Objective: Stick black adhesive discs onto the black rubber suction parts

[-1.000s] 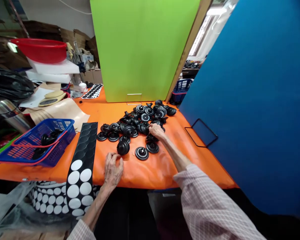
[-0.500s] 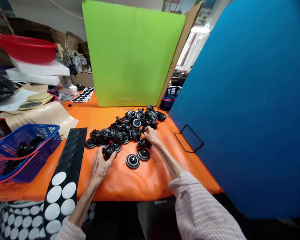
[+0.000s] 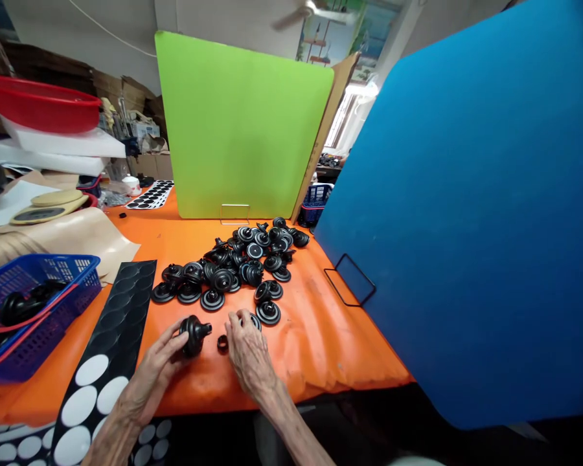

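Observation:
My left hand point(image 3: 162, 359) is closed around a black ridged disc part point(image 3: 193, 336), which lies on its side with its narrow stem pointing right. A small black ring point(image 3: 222, 344) shows at the thumb side of my right hand point(image 3: 247, 349), just right of the stem and apart from it. The right fingers are curled, and their grip on the ring is partly hidden. Behind that hand a similar disc part point(image 3: 256, 321) is mostly covered. Farther back lies a pile of black disc parts point(image 3: 222, 279), with another disc part point(image 3: 268, 312) at its near right.
An orange-covered table point(image 3: 315, 330) carries everything. At left are a blue basket point(image 3: 78, 307) holding black parts and a black strip with white circles point(image 3: 121, 310). A green board point(image 3: 243, 129) stands at the back, a blue board point(image 3: 457, 226) with a wire stand point(image 3: 350, 278) at right.
My left hand has drawn its disc part nearer and turned the stem rightward. My right hand has left the pile and come in beside it. The black ring now shows, and the view has shifted.

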The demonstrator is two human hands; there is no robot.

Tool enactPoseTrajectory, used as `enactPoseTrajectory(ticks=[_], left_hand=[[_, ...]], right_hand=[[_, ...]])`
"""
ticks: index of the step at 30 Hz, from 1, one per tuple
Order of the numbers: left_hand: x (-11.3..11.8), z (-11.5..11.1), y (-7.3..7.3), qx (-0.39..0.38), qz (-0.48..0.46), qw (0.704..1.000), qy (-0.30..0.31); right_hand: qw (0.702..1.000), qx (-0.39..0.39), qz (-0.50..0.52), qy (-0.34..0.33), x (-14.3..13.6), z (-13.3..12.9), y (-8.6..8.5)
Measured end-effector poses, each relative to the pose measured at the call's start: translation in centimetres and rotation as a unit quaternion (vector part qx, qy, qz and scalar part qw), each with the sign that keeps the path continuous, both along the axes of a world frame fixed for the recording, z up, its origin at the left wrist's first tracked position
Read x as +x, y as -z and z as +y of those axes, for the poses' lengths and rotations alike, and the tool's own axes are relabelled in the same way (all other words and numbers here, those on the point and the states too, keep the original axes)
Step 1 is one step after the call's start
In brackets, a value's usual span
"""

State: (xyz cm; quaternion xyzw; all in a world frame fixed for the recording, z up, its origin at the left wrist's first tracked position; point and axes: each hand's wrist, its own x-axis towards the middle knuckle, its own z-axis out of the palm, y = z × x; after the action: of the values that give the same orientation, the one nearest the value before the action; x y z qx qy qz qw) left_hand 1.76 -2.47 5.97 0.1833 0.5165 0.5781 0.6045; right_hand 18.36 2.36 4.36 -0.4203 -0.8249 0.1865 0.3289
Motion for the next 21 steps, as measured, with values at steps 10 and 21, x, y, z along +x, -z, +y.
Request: enactPoseTrajectory(ticks=[10, 21], left_hand=[[-0.3, -2.8, -0.1, 0.064, -0.022, 0.987, 0.146], [-1.9, -3.9, -0.1, 0.086, -0.06, 0.985, 0.139]], right_hand=[[0.976, -0.155, 0.091, -0.122, -0.3, -3.0, -1.0], [0.986, -0.115, 0.077, -0.094, -3.3, -2.2, -0.9]])
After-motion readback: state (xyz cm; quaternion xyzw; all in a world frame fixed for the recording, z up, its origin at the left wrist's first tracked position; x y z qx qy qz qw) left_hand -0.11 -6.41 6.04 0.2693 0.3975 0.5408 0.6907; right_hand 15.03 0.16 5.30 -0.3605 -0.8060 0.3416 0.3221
